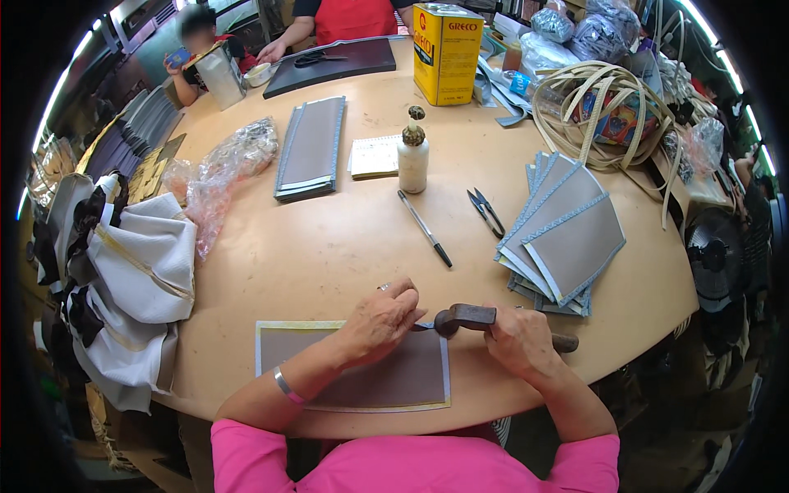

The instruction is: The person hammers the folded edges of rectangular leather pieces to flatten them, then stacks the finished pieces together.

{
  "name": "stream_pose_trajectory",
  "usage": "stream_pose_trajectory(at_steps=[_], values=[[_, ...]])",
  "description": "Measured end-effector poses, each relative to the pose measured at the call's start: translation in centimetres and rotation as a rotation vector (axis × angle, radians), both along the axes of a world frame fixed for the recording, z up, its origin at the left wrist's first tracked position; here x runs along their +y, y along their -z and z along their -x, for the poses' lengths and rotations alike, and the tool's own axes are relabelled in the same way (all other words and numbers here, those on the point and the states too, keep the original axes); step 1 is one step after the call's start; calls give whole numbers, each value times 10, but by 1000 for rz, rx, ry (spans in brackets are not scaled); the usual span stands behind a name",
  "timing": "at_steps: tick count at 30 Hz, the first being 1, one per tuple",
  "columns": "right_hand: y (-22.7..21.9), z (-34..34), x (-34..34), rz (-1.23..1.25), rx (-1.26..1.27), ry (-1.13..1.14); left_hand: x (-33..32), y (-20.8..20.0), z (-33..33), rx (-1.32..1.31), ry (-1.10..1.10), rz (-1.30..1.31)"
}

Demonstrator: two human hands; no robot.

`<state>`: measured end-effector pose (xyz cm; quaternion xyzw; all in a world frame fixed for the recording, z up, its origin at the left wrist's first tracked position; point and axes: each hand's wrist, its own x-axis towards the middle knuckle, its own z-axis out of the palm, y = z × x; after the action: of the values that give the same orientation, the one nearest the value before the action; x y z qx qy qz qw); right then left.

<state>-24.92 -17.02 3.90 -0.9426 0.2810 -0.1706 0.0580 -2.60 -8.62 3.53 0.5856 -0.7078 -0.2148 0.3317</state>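
A grey-brown rectangular panel (370, 382) with pale blue and yellowish borders lies flat on the table before me. My left hand (380, 322) rests over its far edge, fingers curled closed. A small dark piece shows at those fingertips; I cannot make out what it is. My right hand (523, 341) is wrapped round the wooden handle of a hammer (467, 318). The hammer's dark metal head sits at the panel's far right corner, close to the left fingertips. The handle's end sticks out to the right of my fist.
Fanned panels (567, 238) lie right, beside thread snips (486, 214) and a pen (425, 228). Beyond stand a white glue bottle (413, 167), a notepad (374, 156), stacked panels (311, 148) and a yellow can (446, 57). White fabric pieces (140, 263) hang left. Two people are across the table.
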Motion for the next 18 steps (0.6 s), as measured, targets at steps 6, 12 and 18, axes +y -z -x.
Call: stream_pose_trajectory(at_steps=[6, 12, 18], values=[[2, 1, 0, 2, -14, 2, -2, 3, 1, -13, -79, 60], [1, -1, 0, -2, -18, -7, -2, 4, 1, -2, -70, 46], [2, 0, -1, -23, -23, -10, -4, 2, 3, -34, -54, 20]])
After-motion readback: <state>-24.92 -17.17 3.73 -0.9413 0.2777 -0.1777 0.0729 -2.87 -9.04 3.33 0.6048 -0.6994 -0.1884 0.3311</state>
